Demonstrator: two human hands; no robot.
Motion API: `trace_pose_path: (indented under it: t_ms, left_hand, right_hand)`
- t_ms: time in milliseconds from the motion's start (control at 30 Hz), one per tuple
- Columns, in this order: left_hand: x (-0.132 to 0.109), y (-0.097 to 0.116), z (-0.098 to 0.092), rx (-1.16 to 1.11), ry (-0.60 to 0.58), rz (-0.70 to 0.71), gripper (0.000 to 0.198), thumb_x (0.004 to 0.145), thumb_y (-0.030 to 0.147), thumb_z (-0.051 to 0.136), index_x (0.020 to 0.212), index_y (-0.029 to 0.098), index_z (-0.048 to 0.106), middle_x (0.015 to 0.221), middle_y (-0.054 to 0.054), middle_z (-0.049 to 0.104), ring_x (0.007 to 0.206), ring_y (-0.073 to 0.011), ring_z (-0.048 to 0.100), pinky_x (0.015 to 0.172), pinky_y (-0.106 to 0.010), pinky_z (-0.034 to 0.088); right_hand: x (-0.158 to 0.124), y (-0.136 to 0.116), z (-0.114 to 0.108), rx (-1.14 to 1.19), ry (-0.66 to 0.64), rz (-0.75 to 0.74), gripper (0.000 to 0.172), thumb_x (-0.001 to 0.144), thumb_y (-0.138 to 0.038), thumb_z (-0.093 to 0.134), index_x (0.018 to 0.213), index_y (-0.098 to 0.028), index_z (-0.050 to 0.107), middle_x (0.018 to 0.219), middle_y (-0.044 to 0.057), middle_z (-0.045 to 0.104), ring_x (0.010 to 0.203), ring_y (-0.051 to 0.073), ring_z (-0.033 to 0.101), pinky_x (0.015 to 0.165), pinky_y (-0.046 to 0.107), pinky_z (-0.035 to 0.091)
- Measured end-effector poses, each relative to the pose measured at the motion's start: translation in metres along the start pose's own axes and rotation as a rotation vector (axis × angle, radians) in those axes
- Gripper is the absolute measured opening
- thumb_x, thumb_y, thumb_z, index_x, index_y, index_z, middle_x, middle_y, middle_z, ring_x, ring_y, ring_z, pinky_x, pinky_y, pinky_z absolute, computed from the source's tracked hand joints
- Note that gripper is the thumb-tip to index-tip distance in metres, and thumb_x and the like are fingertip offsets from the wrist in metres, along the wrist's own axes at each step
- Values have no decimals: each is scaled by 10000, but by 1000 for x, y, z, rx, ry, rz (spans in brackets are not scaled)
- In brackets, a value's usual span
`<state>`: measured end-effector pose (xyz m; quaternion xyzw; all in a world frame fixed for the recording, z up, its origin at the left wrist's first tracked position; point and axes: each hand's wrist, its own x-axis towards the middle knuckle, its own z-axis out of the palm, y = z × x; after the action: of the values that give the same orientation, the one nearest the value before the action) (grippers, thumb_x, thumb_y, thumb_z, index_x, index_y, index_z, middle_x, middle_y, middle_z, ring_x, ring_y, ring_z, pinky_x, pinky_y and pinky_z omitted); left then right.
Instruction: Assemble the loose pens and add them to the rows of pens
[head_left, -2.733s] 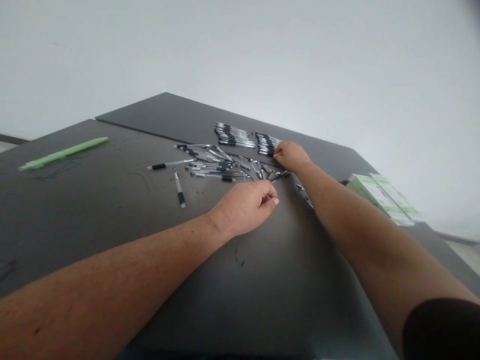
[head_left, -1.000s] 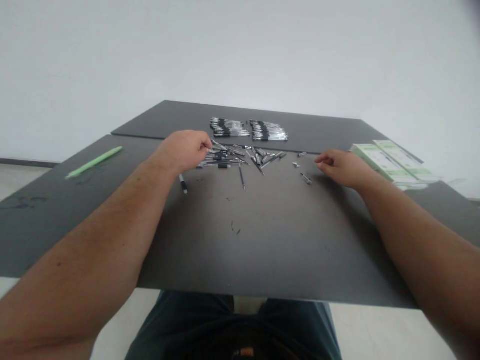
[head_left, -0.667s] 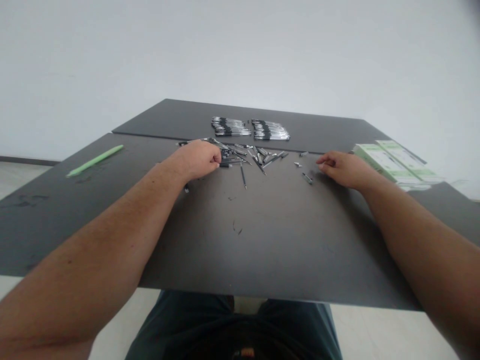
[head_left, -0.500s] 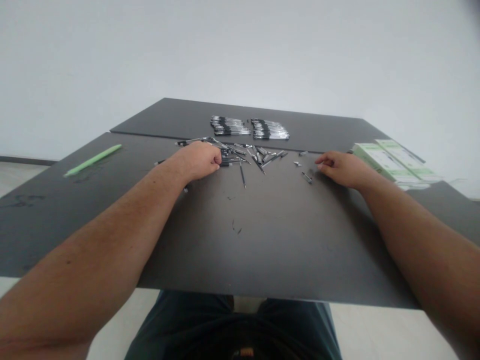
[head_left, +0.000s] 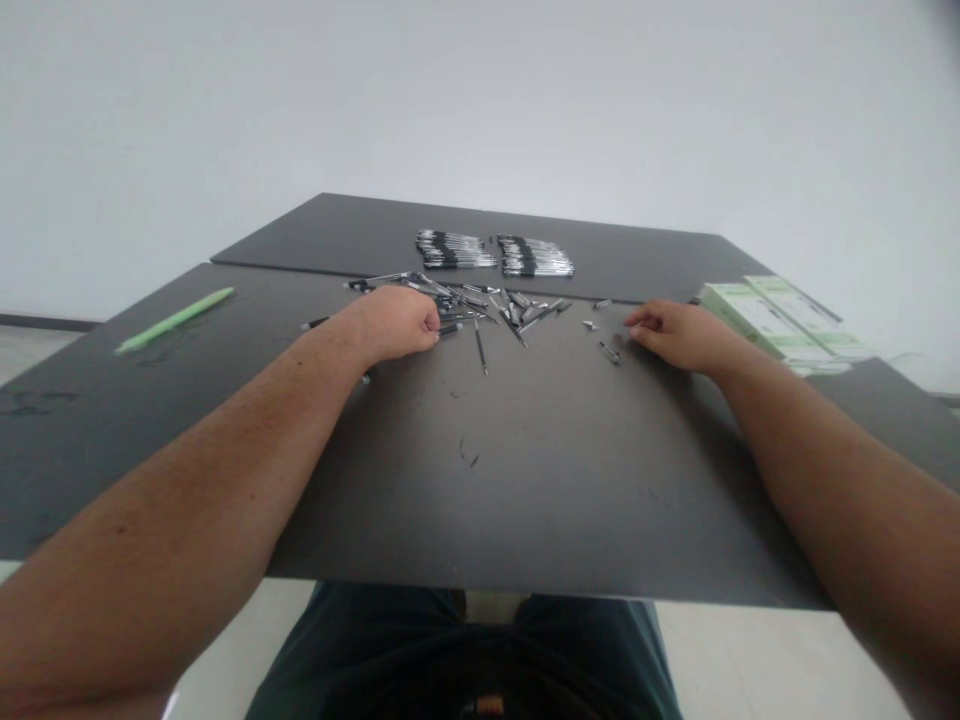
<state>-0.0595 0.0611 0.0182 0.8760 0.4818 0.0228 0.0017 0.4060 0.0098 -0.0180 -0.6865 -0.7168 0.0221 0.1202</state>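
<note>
My left hand (head_left: 394, 325) rests low over the left side of a loose pile of pen parts (head_left: 517, 305), its fingers curled and closed. A dark pen (head_left: 449, 330) sticks out from its fingertips; the rest is hidden behind the hand. A thin dark refill (head_left: 481, 346) lies just right of it, pointing towards me. On the right, my right hand (head_left: 667, 333) sits at the table surface with fingers loosely bent, a gap between thumb and forefinger, and nothing visible in them. Close to its fingertips lie a clear pen cap (head_left: 609, 352) and a small pale piece (head_left: 590, 325).
Two rows of assembled pens, a left row (head_left: 454, 249) and a right row (head_left: 535, 256), lie on the far dark table. A large light-green pen-shaped object (head_left: 176, 319) is at left. White-and-green boxes (head_left: 780, 315) stand beyond my right wrist.
The view has shifted slightly. The dark pen at my left fingertips now lies at more of a slant. My right hand has hardly moved.
</note>
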Motion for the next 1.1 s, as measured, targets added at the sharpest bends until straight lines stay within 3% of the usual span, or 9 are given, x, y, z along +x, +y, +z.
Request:
trace_pose_path:
  t_ms: [167, 333, 467, 533, 733, 867, 967, 1100]
  left_hand:
    - [-7, 18, -5, -288, 214, -96, 232, 872, 323, 736, 1008, 212, 887, 889, -48, 852, 822, -238, 785, 788, -343, 579]
    - [-15, 52, 4, -691, 389, 19, 261, 872, 365, 779, 1026, 174, 869, 855, -50, 827, 749, -187, 725, 742, -313, 579]
    - [-20, 78, 14, -909, 348, 176, 248, 873, 376, 779, 1008, 182, 854, 850, -35, 816, 757, -177, 723, 730, -303, 565]
    - [-22, 87, 19, -991, 299, 233, 221, 865, 373, 786, 975, 190, 840, 860, -33, 814, 771, -177, 724, 725, -302, 555]
    - [-21, 101, 32, -1207, 183, 259, 167, 865, 363, 816, 869, 202, 771, 838, -24, 780, 740, -158, 685, 677, -288, 510]
    - [-22, 107, 32, -1247, 195, 242, 213, 856, 386, 838, 850, 199, 735, 804, -25, 758, 742, -167, 684, 676, -290, 504]
    - [-22, 102, 26, -1142, 237, 241, 251, 895, 429, 819, 855, 198, 730, 794, -16, 749, 717, -161, 662, 668, -288, 498]
    - [-18, 77, 19, -795, 383, 149, 188, 970, 373, 721, 949, 201, 795, 867, -29, 802, 795, -190, 701, 753, -319, 524]
  right_hand:
    - [-8, -22, -21, 10, 147, 55, 311, 945, -386, 684, 1138, -246, 883, 942, 109, 860, 846, 321, 787, 761, 427, 570]
    - [-32, -85, -32, 231, 216, -62, 291, 983, -432, 707, 1101, -260, 910, 822, 73, 839, 734, 278, 757, 717, 407, 560]
    - [-51, -135, -18, 525, 145, -226, 293, 984, -395, 742, 1179, -252, 908, 890, 44, 860, 713, 222, 740, 711, 362, 565]
    - [-57, -149, -11, 606, 83, -293, 255, 993, -398, 752, 1127, -252, 912, 889, 32, 853, 712, 201, 722, 717, 344, 555]
    - [-62, -162, -4, 863, -48, -323, 348, 1001, -556, 808, 1137, -248, 895, 801, 7, 767, 658, 165, 629, 659, 319, 513]
    - [-65, -166, -1, 971, -5, -328, 456, 956, -702, 837, 1028, -253, 862, 819, 15, 749, 700, 180, 634, 675, 338, 531]
    - [-68, -165, -3, 942, 87, -345, 479, 979, -735, 798, 1018, -258, 819, 912, 37, 782, 723, 185, 645, 693, 349, 549]
    - [-67, -150, -12, 801, 191, -341, 513, 1070, -760, 631, 1083, -262, 752, 938, 57, 807, 780, 225, 708, 746, 376, 580]
